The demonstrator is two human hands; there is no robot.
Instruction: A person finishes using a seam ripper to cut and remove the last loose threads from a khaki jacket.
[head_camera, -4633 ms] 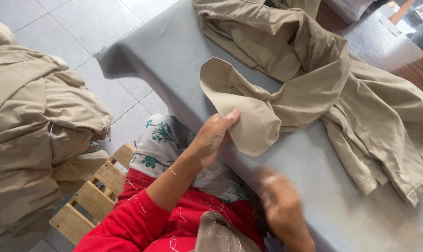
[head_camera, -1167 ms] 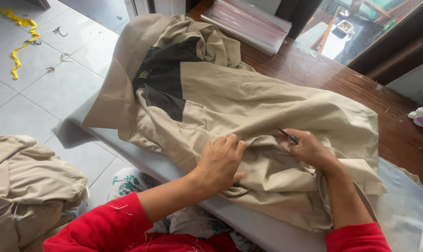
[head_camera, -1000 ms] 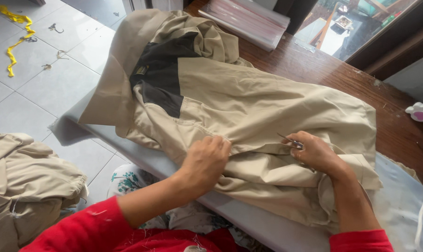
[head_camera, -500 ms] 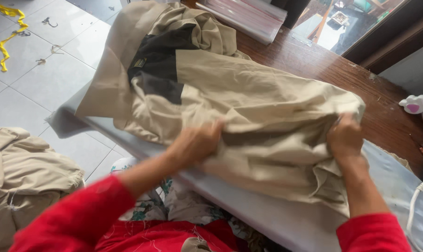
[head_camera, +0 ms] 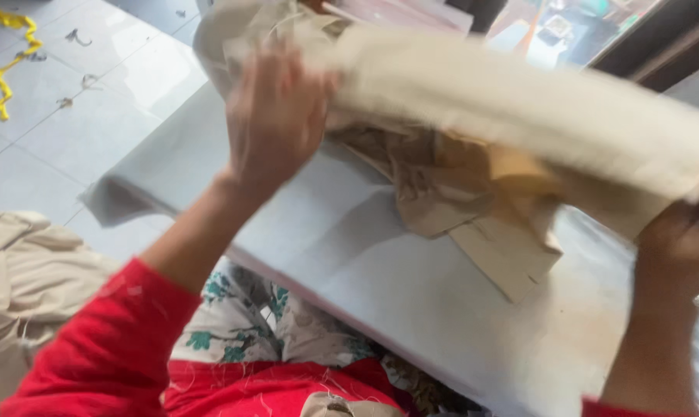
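Below, a grey tabletop (head_camera: 380,270) over pale floor tiles (head_camera: 79,116) was seen; a beige garment (head_camera: 519,108) was gripped aloft by the left hand (head_camera: 276,116) and right hand (head_camera: 685,239), fingers closed on it.

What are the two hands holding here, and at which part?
Both hold the beige garment lifted above the grey table: left hand at its left end, right hand at its right end.

Tailoring workshop: garment pile (head_camera: 25,286), padded table (head_camera: 411,286).

Grey table cover (head_camera: 380,262) lies bare beneath the lifted beige garment (head_camera: 519,108).
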